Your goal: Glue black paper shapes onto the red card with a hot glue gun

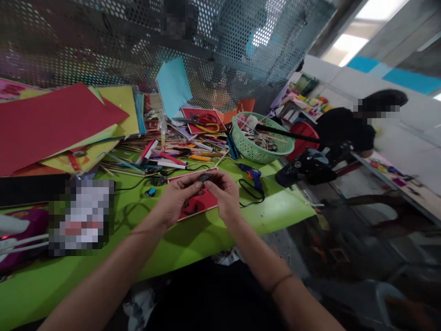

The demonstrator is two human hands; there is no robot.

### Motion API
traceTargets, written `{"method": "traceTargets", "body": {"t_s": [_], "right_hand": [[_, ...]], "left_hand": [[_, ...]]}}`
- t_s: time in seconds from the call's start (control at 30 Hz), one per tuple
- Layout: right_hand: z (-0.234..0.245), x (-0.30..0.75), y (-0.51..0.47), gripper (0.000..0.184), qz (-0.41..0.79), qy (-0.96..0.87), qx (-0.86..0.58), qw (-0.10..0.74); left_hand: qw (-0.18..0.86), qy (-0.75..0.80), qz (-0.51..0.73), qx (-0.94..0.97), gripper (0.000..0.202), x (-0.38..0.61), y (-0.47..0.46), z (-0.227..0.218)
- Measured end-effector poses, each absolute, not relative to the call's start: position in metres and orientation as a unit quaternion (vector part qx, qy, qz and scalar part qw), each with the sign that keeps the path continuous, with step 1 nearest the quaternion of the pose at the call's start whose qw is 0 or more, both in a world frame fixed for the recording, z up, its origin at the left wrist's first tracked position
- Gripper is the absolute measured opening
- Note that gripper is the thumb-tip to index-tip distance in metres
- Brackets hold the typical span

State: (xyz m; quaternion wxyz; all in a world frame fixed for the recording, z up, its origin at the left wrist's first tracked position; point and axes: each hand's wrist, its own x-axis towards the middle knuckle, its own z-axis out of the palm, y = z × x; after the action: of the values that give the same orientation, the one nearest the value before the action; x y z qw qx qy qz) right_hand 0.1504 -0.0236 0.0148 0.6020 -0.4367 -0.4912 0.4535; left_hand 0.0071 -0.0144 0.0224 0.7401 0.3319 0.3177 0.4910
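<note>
While the dark piece [206,177] is pinched by the nearly closed left hand [174,197] and right hand [226,191], it could be dropped if held loosely.

Green table [193,248]: red panel [204,202], blue glue gun [255,174], pale-green basket [255,149] on top.

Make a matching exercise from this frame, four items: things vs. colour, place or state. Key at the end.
Things
1. Small dark piece
2. Glue gun
3. Basket
4. Large red sheet

Matches
A. Pale green
B. On top of the paper stack
C. Held by left hand and right hand
D. Blue and orange

Pairs: 1-C, 2-D, 3-A, 4-B
</note>
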Motion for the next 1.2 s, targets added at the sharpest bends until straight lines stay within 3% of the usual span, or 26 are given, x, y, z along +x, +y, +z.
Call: {"method": "traceTargets", "body": {"t_s": [0.43,0.67,1.0,1.2], "right_hand": [[0.018,0.153,-0.028,0.023,0.433,-0.503,-0.434,0.609],[0.028,0.179,-0.019,0.022,0.375,-0.507,-0.503,0.591],[0.007,0.233,-0.006,0.022,0.266,-0.578,-0.685,0.353],[0.007,0.224,-0.004,0.018,0.176,-0.579,-0.754,0.257]], "left_hand": [[0.758,0.320,0.475,0.313,0.038,0.014,-0.018,0.022],[0.745,0.323,0.497,0.306,0.055,0.015,-0.020,0.027],[0.676,0.316,0.574,0.337,0.039,0.001,-0.019,0.046],[0.664,0.314,0.582,0.349,0.037,-0.001,-0.021,0.049]]}}
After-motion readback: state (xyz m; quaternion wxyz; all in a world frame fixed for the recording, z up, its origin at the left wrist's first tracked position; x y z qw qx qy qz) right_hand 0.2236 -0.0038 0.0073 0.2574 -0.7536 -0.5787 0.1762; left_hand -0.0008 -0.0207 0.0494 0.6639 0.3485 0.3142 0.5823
